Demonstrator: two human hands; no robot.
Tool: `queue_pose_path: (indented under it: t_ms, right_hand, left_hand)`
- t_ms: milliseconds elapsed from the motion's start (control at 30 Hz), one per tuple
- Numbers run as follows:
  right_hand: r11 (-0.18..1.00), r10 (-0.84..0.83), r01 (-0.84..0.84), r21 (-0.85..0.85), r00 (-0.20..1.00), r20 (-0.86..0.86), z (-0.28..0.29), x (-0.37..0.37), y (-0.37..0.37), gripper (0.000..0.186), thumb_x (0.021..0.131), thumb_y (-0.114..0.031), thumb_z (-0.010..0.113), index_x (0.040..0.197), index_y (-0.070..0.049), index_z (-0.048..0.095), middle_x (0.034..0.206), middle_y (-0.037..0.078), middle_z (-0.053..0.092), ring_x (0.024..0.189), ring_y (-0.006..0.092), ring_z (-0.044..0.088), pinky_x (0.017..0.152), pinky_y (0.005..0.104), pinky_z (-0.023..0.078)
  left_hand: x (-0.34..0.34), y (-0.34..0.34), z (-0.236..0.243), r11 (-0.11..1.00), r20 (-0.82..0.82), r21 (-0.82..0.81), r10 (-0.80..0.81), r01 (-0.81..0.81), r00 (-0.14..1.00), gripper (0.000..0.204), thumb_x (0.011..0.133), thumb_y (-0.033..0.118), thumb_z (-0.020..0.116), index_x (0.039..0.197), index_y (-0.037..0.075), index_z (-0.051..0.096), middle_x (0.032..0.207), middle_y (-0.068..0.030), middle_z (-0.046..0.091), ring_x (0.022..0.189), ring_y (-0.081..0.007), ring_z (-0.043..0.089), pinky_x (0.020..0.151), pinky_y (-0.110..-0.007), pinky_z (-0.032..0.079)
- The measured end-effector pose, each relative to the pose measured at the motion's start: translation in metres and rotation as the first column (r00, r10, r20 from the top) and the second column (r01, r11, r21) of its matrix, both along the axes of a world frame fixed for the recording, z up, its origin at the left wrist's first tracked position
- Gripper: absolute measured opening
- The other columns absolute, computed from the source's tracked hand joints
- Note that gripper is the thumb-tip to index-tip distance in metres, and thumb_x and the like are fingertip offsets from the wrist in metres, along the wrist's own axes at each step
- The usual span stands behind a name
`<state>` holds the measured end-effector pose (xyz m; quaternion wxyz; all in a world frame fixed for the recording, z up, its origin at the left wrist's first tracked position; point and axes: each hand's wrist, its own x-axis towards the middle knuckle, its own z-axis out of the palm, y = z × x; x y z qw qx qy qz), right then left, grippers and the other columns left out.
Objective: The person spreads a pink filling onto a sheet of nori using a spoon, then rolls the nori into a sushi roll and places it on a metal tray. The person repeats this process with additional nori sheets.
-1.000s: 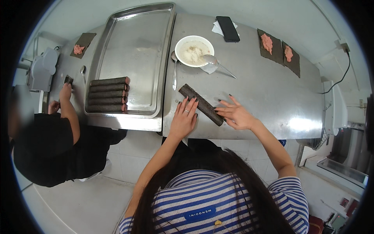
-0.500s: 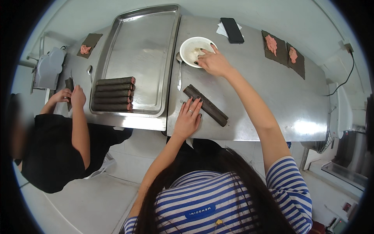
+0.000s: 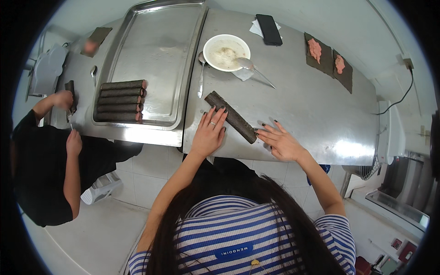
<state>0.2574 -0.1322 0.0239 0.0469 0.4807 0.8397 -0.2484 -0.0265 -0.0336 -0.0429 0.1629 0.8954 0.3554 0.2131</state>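
A dark seaweed roll (image 3: 233, 118) lies slantwise on the steel table in front of me. My left hand (image 3: 210, 134) rests its outstretched fingertips on the upper left part of the roll. At the roll's lower right end is my right hand (image 3: 280, 141), fingers spread, the fingertips at or just beside that end. Beyond the roll stands a white bowl (image 3: 211, 60) with cloudy liquid in it. One spoon (image 3: 257, 72) leans across the bowl's right rim, its handle reaching onto the table. Another spoon (image 3: 201, 75) lies left of the bowl.
Left is a large steel tray (image 3: 158, 50) with several finished rolls (image 3: 120, 101). At the far right lie seaweed sheets (image 3: 321, 62) topped with pink filling. A phone (image 3: 269, 30) rests on paper at the back. A co-worker (image 3: 50, 169) handles a dark strip at far left.
My right hand has left the bowl and come down to the roll's right end, uncovering the spoon on the rim. My left hand stays at the roll. The co-worker's hands have moved apart.
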Motion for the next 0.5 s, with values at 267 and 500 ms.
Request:
queue_pose_path:
  t_ms: [267,500]
  right_hand:
    - [0.992,0.028,-0.024,0.122,0.999,-0.034,-0.019,-0.014,0.016,0.069,0.074,-0.007,0.052,0.141,-0.009,0.040,0.149,0.003,0.036,0.140,0.0247,0.029,0.116,0.0512,0.016]
    - [0.998,-0.025,0.023,0.052,0.999,0.031,0.002,0.003,-0.017,0.067,0.074,-0.008,0.052,0.140,-0.008,0.041,0.149,0.004,0.036,0.140,0.0250,0.029,0.116,0.0511,0.016]
  left_hand:
    - [0.000,0.002,-0.001,1.000,0.004,0.005,-0.012,0.012,1.000,0.053,0.085,0.014,0.059,0.135,0.007,0.045,0.144,-0.0083,0.040,0.134,-0.0334,0.034,0.108,-0.049,0.033]
    - [-0.001,0.001,0.000,1.000,0.015,-0.004,-0.009,0.009,1.000,0.052,0.085,0.013,0.059,0.135,0.007,0.045,0.144,-0.0084,0.040,0.134,-0.0337,0.035,0.108,-0.049,0.033]
